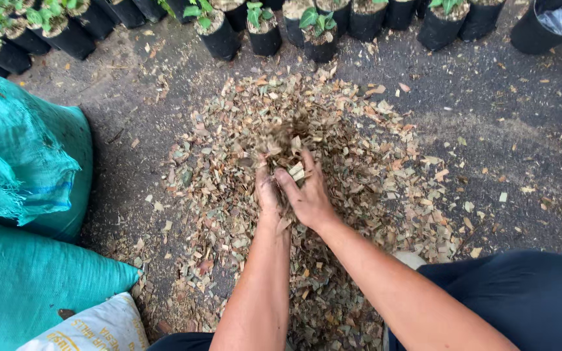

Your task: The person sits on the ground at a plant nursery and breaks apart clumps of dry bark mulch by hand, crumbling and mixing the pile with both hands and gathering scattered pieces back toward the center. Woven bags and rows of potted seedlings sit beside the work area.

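Head view, looking straight down. Both bare hands were pressed together over a wide, loose heap of dry tan and brown leaf bits and wood chips (pixel 333 149) spread on dark, damp ground (pixel 489 110). The left hand (pixel 267 192) and the right hand (pixel 308 195) were cupped side by side, touching, with a double handful of the same dry leaf litter (pixel 287 146) caught between them; the fingers (pixel 309 160) curled up round the load, closed on it rather than spread. Some of the handful was blurred above the fingertips, loose bits in the air just over the heap. Whether the left fingers fully wrapped the load could not be told, since the litter hid them.

The heap lay centre frame, running from the person's knees out toward a row of small black plastic nursery bags with green seedlings (pixel 265 32) along the top edge. Left side: two stuffed teal woven sacks (pixel 27 169), one over the other, touching the heap's margin. Below them, a white woven sack with yellow print (pixel 92 328) at the bottom-left corner. Top right: a larger black pot lined with grey plastic (pixel 551 23). Dark blue trouser legs (pixel 528 299) at the bottom right, beside the right forearm. A white object was cut off at the right edge; unclear what.
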Action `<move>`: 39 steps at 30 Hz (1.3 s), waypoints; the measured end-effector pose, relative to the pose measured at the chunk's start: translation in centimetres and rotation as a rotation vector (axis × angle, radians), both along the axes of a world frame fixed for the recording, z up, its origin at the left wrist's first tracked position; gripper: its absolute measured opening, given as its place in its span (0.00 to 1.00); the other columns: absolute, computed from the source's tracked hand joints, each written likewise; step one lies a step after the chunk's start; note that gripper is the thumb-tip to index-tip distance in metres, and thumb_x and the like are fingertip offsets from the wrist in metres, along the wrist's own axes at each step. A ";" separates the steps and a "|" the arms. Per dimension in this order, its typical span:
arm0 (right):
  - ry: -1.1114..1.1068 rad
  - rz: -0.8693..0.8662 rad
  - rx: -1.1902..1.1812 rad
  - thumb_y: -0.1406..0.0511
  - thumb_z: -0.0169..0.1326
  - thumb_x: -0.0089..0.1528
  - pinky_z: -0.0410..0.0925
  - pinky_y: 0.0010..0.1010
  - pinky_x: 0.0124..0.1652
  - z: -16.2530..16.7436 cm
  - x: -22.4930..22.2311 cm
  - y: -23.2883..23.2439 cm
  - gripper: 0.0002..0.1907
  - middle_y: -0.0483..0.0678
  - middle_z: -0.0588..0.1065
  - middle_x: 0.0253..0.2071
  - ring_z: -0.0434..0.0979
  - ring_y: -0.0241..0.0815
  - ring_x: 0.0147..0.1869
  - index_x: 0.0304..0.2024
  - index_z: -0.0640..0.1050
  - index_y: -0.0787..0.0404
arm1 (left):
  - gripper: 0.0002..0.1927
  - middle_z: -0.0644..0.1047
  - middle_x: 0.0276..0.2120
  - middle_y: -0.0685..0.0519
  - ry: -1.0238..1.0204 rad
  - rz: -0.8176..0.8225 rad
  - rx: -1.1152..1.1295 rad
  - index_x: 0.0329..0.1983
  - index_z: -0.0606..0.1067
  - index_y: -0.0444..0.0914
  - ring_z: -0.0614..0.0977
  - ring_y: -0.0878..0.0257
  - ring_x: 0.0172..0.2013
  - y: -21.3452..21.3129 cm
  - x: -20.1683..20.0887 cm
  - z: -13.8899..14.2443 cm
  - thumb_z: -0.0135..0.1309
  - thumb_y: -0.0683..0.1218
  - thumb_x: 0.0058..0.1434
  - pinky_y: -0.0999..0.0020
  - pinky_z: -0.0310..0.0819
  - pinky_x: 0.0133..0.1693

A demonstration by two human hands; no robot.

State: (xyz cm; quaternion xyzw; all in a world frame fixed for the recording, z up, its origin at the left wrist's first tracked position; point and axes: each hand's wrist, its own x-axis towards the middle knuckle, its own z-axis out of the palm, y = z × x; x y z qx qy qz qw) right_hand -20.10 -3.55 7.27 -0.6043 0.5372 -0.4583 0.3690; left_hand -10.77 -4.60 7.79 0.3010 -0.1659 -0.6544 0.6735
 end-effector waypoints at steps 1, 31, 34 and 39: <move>0.120 0.001 0.091 0.56 0.55 0.74 0.56 0.56 0.59 -0.3 0.3 0.3 0.36 0.65 0.67 0.65 0.67 0.63 0.64 0.76 0.54 0.62 | 0.32 0.73 0.58 0.43 -0.129 0.001 0.091 0.69 0.62 0.42 0.77 0.50 0.57 0.0 0.1 -0.5 0.36 0.64 0.69 0.50 0.73 0.59; 0.660 0.369 0.169 0.53 0.57 0.64 0.75 0.45 0.56 7.9 -3.9 -3.8 0.17 0.50 0.82 0.48 0.83 0.47 0.53 0.50 0.78 0.53 | 0.16 0.80 0.42 0.54 -0.980 -0.550 0.054 0.54 0.76 0.37 0.78 0.64 0.42 -0.4 5.3 1.1 0.52 0.39 0.62 0.60 0.73 0.48; 0.633 0.306 0.086 0.57 0.53 0.68 0.75 0.39 0.38 6.4 -3.1 -3.7 0.10 0.44 0.81 0.34 0.82 0.41 0.36 0.42 0.78 0.55 | 0.16 0.81 0.36 0.49 -1.038 -0.564 0.167 0.54 0.75 0.37 0.80 0.59 0.36 -0.1 3.7 1.3 0.46 0.40 0.64 0.55 0.76 0.43; -0.231 -0.136 0.380 0.62 0.47 0.69 0.75 0.32 0.40 2.8 -2.3 -4.1 0.10 0.47 0.79 0.44 0.77 0.38 0.42 0.48 0.77 0.57 | 0.17 0.83 0.39 0.47 -1.186 -0.397 0.170 0.56 0.77 0.36 0.83 0.57 0.38 -0.2 0.8 -1.1 0.45 0.46 0.70 0.52 0.81 0.44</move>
